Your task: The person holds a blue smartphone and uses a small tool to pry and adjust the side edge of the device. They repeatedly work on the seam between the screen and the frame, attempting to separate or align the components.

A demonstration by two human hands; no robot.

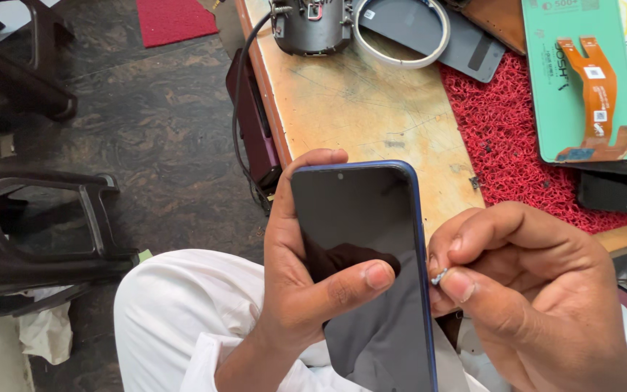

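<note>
While left fingers (pixel 371 276) grip the phone (pixel 364 239), right fingers (pixel 459 283) pinch a tiny silver piece (pixel 439 276) beside the red mat (pixel 502 138).

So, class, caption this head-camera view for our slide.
Left hand holds a dark-screened blue phone while right hand pinches a tiny metal piece at its edge.

The dark glass-fronted phone with blue rim (pixel 361 239) has a glossy, smooth screen that mirrors the thumb of the left hand (pixel 306 283); its rim looks like polished plastic or metal, which of the two cannot be told. The right hand (pixel 524 290) pinches a small pale metallic-looking piece (pixel 438 276), too small to judge further. The pale wooden desk (pixel 357 109) is matt, worn and scratched. The red looped mat (pixel 502 138) is coarse and rough. The green flat panel (pixel 567 94) looks smooth, semi-matt; its orange flex ribbon (pixel 596 94) is slick plastic film. The white tape ring (pixel 400 36) is matt. The white trousers (pixel 175 319) are soft woven cloth.
</note>
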